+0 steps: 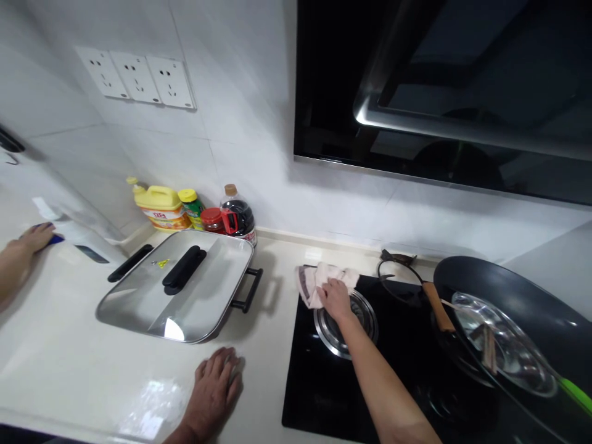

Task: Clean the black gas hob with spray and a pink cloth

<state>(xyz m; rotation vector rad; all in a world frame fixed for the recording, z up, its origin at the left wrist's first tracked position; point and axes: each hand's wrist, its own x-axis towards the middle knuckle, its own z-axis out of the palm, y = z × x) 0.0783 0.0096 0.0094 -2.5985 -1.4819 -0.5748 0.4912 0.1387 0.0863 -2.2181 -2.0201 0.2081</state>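
My right hand is closed on a pale pink cloth and presses it down at the back left corner of the black glass hob. Under my wrist lies a round steel burner ring. My left hand rests on the white counter, holding nothing, its fingers loosely bent and slightly apart. Just beyond it stands a rectangular pan with a glass lid, which has a black handle on top.
A large dark wok with a clear lid inside fills the right side. Behind the pan stand a yellow jug and a dark sauce bottle. Another person's hand touches something blue at far left. A black range hood hangs above.
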